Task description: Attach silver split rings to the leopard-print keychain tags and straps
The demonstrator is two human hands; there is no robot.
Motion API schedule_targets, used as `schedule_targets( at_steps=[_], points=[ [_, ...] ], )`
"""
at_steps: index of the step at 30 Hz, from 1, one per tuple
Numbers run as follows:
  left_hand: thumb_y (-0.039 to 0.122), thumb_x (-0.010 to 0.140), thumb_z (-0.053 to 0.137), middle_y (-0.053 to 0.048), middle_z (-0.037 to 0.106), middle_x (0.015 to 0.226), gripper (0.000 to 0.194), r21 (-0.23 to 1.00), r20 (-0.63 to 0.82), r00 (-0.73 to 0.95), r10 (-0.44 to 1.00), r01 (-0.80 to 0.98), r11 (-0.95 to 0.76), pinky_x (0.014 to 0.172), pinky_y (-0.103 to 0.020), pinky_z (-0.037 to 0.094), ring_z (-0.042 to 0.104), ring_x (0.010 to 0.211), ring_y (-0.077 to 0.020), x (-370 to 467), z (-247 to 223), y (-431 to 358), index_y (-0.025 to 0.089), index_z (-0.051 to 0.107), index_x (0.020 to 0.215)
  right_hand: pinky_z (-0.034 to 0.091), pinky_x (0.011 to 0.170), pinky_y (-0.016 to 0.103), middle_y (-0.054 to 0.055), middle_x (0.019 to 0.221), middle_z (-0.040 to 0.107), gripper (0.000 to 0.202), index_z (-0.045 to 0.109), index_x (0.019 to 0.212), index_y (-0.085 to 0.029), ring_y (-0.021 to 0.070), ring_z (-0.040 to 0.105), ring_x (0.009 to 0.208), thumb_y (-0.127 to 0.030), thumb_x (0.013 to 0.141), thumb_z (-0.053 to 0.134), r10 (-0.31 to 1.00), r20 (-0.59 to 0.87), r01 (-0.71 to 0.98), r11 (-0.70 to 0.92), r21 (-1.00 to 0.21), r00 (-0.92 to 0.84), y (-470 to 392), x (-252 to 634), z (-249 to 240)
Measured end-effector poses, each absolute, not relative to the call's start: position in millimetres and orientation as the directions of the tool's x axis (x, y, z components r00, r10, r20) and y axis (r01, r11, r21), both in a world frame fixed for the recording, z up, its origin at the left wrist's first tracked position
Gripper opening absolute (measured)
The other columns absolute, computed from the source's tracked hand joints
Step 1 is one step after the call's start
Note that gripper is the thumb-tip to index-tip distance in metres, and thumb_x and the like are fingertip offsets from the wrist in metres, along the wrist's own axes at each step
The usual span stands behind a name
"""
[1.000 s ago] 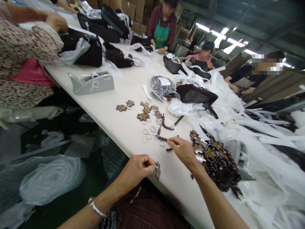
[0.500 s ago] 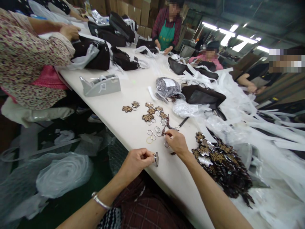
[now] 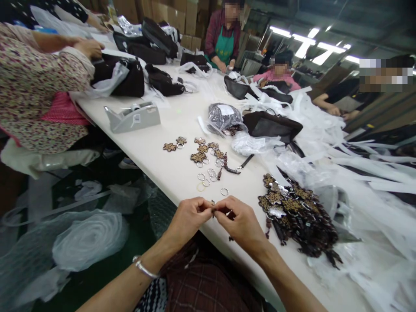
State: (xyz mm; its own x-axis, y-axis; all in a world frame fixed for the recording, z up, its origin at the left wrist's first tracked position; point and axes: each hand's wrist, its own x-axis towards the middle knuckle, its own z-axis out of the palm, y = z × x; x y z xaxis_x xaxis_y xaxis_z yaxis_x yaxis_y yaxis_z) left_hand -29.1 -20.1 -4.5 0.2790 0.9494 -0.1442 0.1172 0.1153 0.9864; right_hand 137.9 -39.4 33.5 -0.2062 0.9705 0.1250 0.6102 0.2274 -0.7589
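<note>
My left hand pinches a small metal ring with a charm at the table's front edge. Against it, fingertips nearly touching, my right hand is closed on a dark strap piece, mostly hidden by the fingers; a dark end hangs below. Just beyond lie a single ring and several loose rings. Leopard-print flower charms rest farther back, beside a dark tassel strap. A big pile of finished-looking leopard charms and dark straps sits to the right.
A grey tape dispenser stands on the white table at the left. Behind are a plastic-wrapped bundle and dark bags. White wrapping covers the right side. Several people work around the table.
My right hand has moved from the loose rings toward me and now meets my left hand, bringing a dark strap piece. The view has shifted slightly.
</note>
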Motion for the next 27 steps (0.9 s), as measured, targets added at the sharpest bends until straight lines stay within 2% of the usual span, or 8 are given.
schedule_targets(
  at_steps=[8,12,15,17,19,21,24,27],
  points=[
    [0.020,0.082,0.057,-0.003,0.074,0.081,0.017,0.981,-0.079,0.307,0.948,0.195,0.019,0.072,-0.025,0.047,0.065,0.075,-0.0167,-24,5,-30,0.016,0.074,0.081,0.047,0.066,0.026,-0.001,0.077,0.064,0.012,0.067,0.079,-0.020,0.0138,0.061,0.070,-0.009,0.078,0.064,0.972,0.194,0.712,0.232,-0.663,-0.135,-49,143,28],
    [0.020,0.083,0.056,-0.002,0.072,0.078,0.017,0.969,-0.050,0.327,0.944,0.244,-0.033,0.069,-0.024,0.044,0.062,0.073,-0.0154,-21,12,-32,0.017,0.072,0.079,0.050,0.069,0.027,0.002,0.092,0.065,0.019,0.064,0.098,-0.022,0.0135,0.061,0.070,-0.013,0.082,0.061,0.966,0.220,0.684,0.252,-0.685,-0.136,-54,151,26],
    [0.020,0.085,0.056,-0.001,0.070,0.075,0.016,0.973,-0.057,0.378,0.924,0.227,-0.032,0.067,-0.023,0.044,0.061,0.071,-0.0147,-21,17,-35,0.017,0.071,0.080,0.052,0.075,0.030,0.005,0.101,0.063,0.015,0.067,0.097,-0.023,0.0159,0.064,0.082,-0.018,0.088,0.056,0.953,0.207,0.635,0.301,-0.711,-0.221,-56,161,24],
    [0.020,0.086,0.056,-0.001,0.071,0.077,0.015,0.983,-0.064,0.418,0.906,0.183,-0.015,0.069,-0.023,0.045,0.063,0.073,-0.0150,-21,19,-38,0.017,0.069,0.081,0.053,0.064,0.028,0.006,0.104,0.064,0.013,0.066,0.100,-0.024,0.0139,0.064,0.072,-0.024,0.089,0.059,0.980,0.080,0.566,0.170,-0.806,-0.181,-58,168,22],
    [0.021,0.088,0.055,-0.001,0.071,0.077,0.015,0.993,-0.068,0.450,0.890,0.118,0.016,0.070,-0.024,0.048,0.065,0.075,-0.0153,-20,19,-40,0.017,0.069,0.084,0.048,0.044,0.023,0.007,0.112,0.063,0.034,0.058,0.118,-0.027,0.0107,0.061,0.058,-0.030,0.085,0.065,0.982,-0.142,0.395,-0.083,-0.915,-0.123,-60,172,20],
    [0.022,0.090,0.053,-0.002,0.070,0.075,0.017,0.998,-0.066,0.471,0.880,0.047,0.049,0.068,-0.024,0.050,0.065,0.072,-0.0152,-17,17,-41,0.017,0.069,0.090,0.043,0.036,0.020,0.007,0.114,0.064,0.055,0.047,0.131,-0.030,0.0106,0.062,0.054,-0.036,0.081,0.069,0.921,-0.345,0.175,-0.315,-0.933,-0.182,-63,172,18],
    [0.024,0.089,0.056,-0.003,0.070,0.081,0.017,0.997,-0.036,0.489,0.872,-0.039,0.063,0.059,-0.022,0.049,0.061,0.061,-0.0117,-13,13,-40,0.016,0.070,0.088,0.042,0.039,0.016,0.004,0.096,0.068,0.041,0.060,0.113,-0.021,0.0082,0.061,0.052,-0.043,0.080,0.071,0.824,-0.452,0.027,-0.472,-0.881,-0.343,-68,170,17],
    [0.028,0.087,0.060,-0.008,0.069,0.106,0.016,0.996,0.002,0.487,0.874,-0.078,0.041,0.054,-0.020,0.048,0.058,0.057,-0.0075,-11,9,-35,0.016,0.072,0.088,0.037,0.039,0.014,0.000,0.068,0.065,0.038,0.064,0.089,-0.015,0.0054,0.054,0.044,-0.051,0.078,0.072,0.795,-0.518,0.088,-0.519,-0.850,-0.316,-69,175,22]
  ],
)
